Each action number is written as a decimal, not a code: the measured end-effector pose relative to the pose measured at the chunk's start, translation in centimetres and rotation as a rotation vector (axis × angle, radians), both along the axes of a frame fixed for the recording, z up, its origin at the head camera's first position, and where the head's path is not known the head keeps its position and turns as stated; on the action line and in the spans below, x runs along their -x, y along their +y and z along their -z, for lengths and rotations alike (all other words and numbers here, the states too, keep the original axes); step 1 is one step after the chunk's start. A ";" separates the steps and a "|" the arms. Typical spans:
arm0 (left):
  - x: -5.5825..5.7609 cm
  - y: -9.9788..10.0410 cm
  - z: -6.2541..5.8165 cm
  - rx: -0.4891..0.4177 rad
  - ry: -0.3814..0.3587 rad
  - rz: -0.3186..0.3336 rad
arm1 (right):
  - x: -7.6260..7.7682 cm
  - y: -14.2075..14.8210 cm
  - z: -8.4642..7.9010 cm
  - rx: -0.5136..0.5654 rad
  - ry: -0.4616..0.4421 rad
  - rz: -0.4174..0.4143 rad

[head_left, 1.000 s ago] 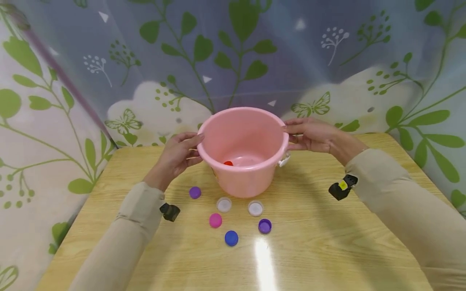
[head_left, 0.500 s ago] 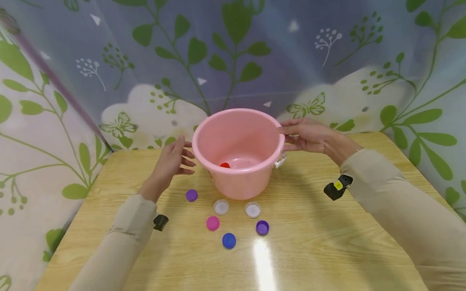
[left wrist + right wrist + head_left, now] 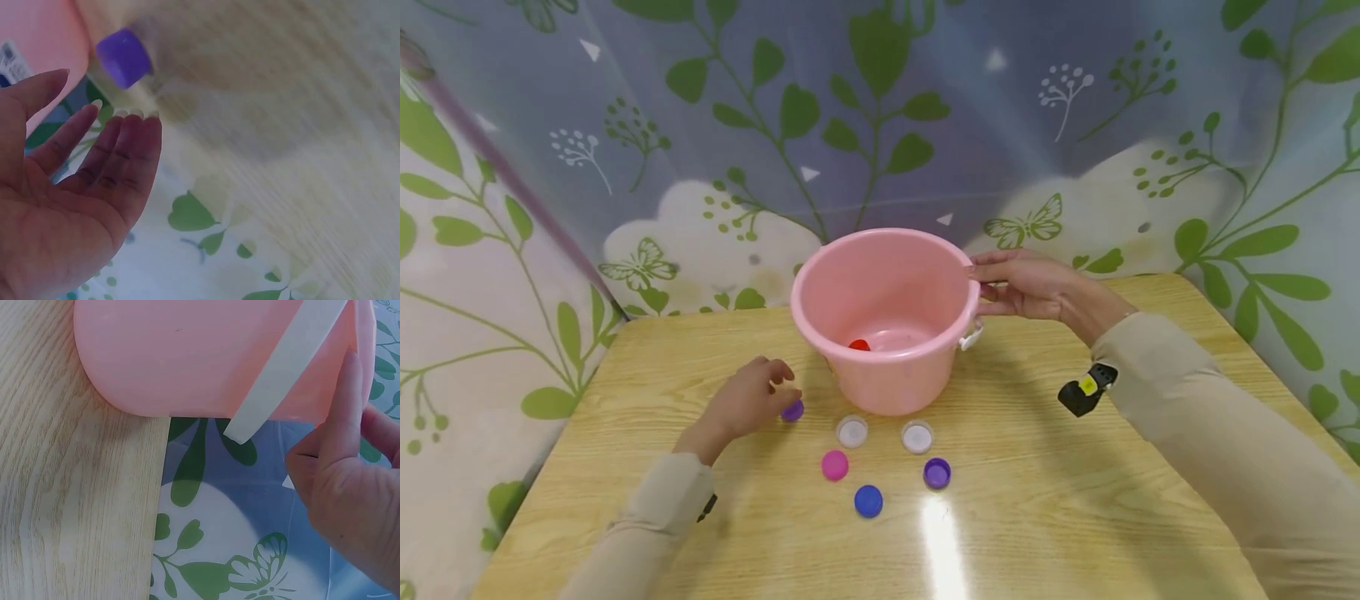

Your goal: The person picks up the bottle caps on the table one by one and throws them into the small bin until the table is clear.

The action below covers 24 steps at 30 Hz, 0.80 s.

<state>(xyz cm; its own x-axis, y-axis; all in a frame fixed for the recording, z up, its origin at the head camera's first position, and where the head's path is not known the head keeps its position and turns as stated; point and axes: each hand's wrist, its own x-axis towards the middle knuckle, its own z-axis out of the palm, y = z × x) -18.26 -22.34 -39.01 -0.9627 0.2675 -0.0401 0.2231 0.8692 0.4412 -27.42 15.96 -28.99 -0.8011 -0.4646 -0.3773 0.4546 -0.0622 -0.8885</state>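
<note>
A pink bucket (image 3: 887,375) stands upright on the table, with a red bottle cap (image 3: 859,345) lying inside it. My right hand (image 3: 1030,283) grips the bucket's right rim, pinching it between thumb and fingers. In the right wrist view the hand (image 3: 350,462) holds the rim beside a white handle (image 3: 281,375). My left hand (image 3: 745,400) hovers low left of the bucket, its fingers right at a purple bottle cap (image 3: 792,411). The left wrist view shows that hand (image 3: 87,181) with loosely bent fingers and a gap to the purple cap (image 3: 124,58).
In front of the bucket lie two white caps (image 3: 852,432), a pink cap (image 3: 835,466), a blue cap (image 3: 868,502) and another purple cap (image 3: 937,473), hollow side up. A patterned curtain (image 3: 880,125) rises behind the wooden table (image 3: 1037,500).
My left hand has let go of the bucket's left rim and come down to the purple cap. The right hand keeps its hold on the rim.
</note>
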 end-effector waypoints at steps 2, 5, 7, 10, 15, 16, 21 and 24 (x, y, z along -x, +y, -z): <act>-0.3 0.1 0.4 0.039 0.017 0.019 | 0.0 0.0 0.0 -0.001 0.002 0.000; -0.6 0.2 0.8 0.088 0.062 0.058 | -0.1 0.0 0.0 -0.005 0.001 0.002; -0.7 0.3 1.1 0.107 0.096 0.088 | -0.1 0.0 0.0 0.001 -0.006 0.005; -0.8 0.4 1.4 0.121 0.146 0.137 | -0.1 0.1 0.1 0.010 -0.018 0.008; -0.6 0.7 1.6 0.123 0.191 0.201 | -0.1 0.2 0.2 0.008 -0.008 0.003; -0.5 0.8 1.7 0.123 0.191 0.202 | -0.1 0.2 0.2 0.007 -0.005 0.002; -0.4 0.9 1.8 0.132 0.184 0.169 | -0.1 0.1 0.1 0.011 -0.003 0.003; -0.4 0.9 1.8 0.137 0.181 0.152 | -0.1 0.1 0.1 0.013 -0.007 0.002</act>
<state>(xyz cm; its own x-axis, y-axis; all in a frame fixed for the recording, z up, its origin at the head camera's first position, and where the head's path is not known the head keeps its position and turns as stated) -17.82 -21.41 -40.83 -0.9069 0.4131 0.0834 0.4199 0.8687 0.2628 -27.32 16.04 -29.08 -0.7993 -0.4682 -0.3767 0.4606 -0.0749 -0.8844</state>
